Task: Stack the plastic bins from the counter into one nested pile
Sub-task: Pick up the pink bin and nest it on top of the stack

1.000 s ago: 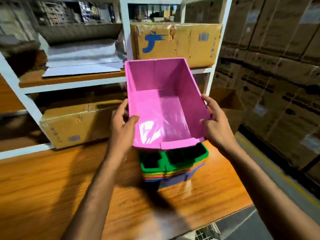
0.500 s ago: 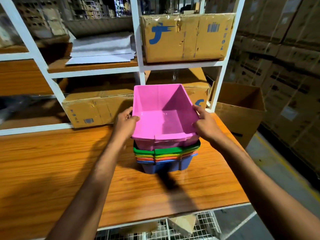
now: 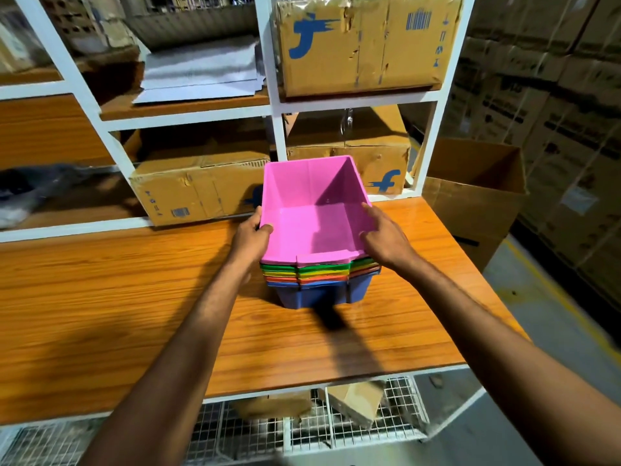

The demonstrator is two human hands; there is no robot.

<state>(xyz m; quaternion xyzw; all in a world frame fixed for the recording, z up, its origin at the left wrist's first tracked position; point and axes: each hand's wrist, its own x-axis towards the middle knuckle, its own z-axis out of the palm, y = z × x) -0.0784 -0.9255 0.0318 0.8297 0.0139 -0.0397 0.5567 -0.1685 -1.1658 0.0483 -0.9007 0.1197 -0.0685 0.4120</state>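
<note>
Change since a second earlier: pink bin (image 3: 316,210) had come down from a tilted hold above the pile and sat level, sunk in until only thin rims showed beneath it.
Left hand: left hand (image 3: 250,235) gripped the pink bin's left wall, thumb hooked over the rim to the inside, the other fingers out of sight behind the wall.
Right hand: right hand (image 3: 386,238) held the right wall, thumb inside and forefinger laid straight along the rim; its remaining fingers were hidden on the outer side.
Why held so: a hand on each side wall probably kept the bin square to the one below while it was pressed home, so that neither side would jam.
Where the pile stood: nested pile (image 3: 319,274) rested on the wooden counter (image 3: 117,297), toward its far right part, just in front of the white shelf frame (image 3: 279,129) and a cardboard box (image 3: 198,190) on the lower shelf.
Look of the pink bin: glossy and open-topped, with walls tapering to a smaller floor and a near wall cut low with a lip; nothing lay inside it.
Look of the pile: green, yellow and orange-red rims lay banded closely, with a blue bin (image 3: 316,295) at the bottom bearing all on the counter.
Stage, as judged: the pink bin looked seated, so letting go seemed the step left for it.
</note>
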